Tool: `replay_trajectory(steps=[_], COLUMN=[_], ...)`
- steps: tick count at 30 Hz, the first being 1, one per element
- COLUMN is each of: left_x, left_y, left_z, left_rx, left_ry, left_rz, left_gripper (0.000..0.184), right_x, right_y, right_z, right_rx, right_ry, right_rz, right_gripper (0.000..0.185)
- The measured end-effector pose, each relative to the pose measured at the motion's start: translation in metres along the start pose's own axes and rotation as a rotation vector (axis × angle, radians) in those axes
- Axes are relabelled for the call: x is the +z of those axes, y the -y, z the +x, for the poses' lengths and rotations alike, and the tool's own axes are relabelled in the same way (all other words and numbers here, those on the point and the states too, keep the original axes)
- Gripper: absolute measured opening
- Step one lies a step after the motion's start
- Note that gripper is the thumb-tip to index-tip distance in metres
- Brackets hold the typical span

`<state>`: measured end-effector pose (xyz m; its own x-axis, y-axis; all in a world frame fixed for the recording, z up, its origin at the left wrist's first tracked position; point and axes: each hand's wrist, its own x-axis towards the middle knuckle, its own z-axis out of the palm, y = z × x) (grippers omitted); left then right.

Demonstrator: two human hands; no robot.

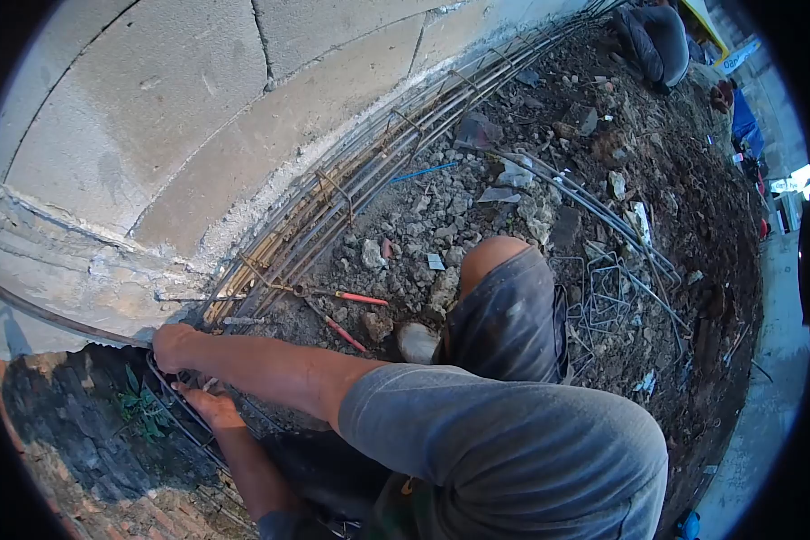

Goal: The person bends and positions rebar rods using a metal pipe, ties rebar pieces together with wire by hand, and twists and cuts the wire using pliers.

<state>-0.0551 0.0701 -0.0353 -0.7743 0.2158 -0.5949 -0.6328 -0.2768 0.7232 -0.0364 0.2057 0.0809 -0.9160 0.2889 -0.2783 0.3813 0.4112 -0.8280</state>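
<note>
Dark bar: (63,319) curved, running along the foot of the wall; its right end meets the right hand.
Plant: (144,409) small and green, in the shaded hollow below that bar.
Thin bars: (165,389) sloping down and right beside both hands, partly hidden.
Right hand: (173,349) at the dark bar's end, above the left hand; fingers curled, though what they pinch cannot be told.
Wall: (180,99) large pale blocks with rough mortar along the base.
Left hand: (211,405) palm partly turned up, against or just beside the thin bars; fingers partly bent, grip cannot be told.
Bar bundle: (378,166) long metal bars with square ties, lying along the wall.
Red-handled tool: (360,298) on the rubble at the bundle's near end, handles apart.
Wire loops: (594,292) a loose heap right of the bent knee (508,301).
Second person: (661,45) crouched well apart, upper right.
</note>
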Motion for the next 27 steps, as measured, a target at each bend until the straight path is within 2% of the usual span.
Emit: replay_trajectory(steps=[1,2,4,5,6,7,8,10,11,14,16,19,23,27], left_x=[0.008,-0.009,-0.018,-0.03,-0.025,-0.009,-0.002,-0.003,0.006,0.015,0.012,0.021,0.025,0.026], left_y=[0.0,0.008,0.009,0.012,0.015,0.008,0.01,0.016,0.011,0.002,0.009,0.001,0.0,-0.002], left_z=[-0.003,0.029,0.03,0.049,0.046,0.042,0.034,0.033,0.022,0.016,0.02,0.011,0.009,0.006], left_rx=[0.024,0.034,0.042,0.006,0.157,0.068,0.098,0.083,0.081,0.057,0.079,0.057,0.043,0.046], left_ry=[-0.138,-0.136,0.036,0.088,-0.022,-0.162,-0.21,-0.23,-0.288,-0.398,-0.368,-0.463,-0.5,-0.452], left_rz=[0.04,0.02,-0.099,-0.212,-0.157,-0.275,-0.242,-0.431,-0.45,-0.551,-0.569,-0.596,-0.646,-0.671], left_gripper=[0.061,0.066,0.066,0.069,0.075,0.075,0.068,0.066,0.066,0.067,0.065,0.067,0.072,0.084], right_x=[0.0,-0.001,0.003,-0.017,-0.005,-0.01,-0.011,0.001,-0.008,-0.014,-0.013,-0.031,-0.024,-0.02], right_y=[-0.003,-0.004,-0.009,-0.003,-0.012,-0.014,-0.017,-0.024,-0.012,-0.003,-0.003,0.025,0.021,0.026], right_z=[-0.002,-0.007,-0.002,-0.016,-0.002,0.002,0.008,0.021,0.015,0.015,0.015,-0.001,0.003,0.002], right_rx=[0.017,0.064,0.073,0.124,0.099,0.034,-0.037,-0.008,0.041,-0.029,-0.157,-0.214,-0.209,-0.226], right_ry=[0.037,0.004,0.016,0.117,0.103,0.19,0.229,0.076,0.045,0.027,-0.056,-0.075,-0.041,-0.067], right_rz=[-0.036,-0.024,-0.033,0.058,0.004,-0.091,-0.19,-0.075,-0.11,-0.062,0.282,0.313,0.385,0.388], right_gripper=[0.03,0.032,0.033,0.032,0.032,0.034,0.04,0.045,0.048,0.048,0.044,0.044,0.046,0.046])
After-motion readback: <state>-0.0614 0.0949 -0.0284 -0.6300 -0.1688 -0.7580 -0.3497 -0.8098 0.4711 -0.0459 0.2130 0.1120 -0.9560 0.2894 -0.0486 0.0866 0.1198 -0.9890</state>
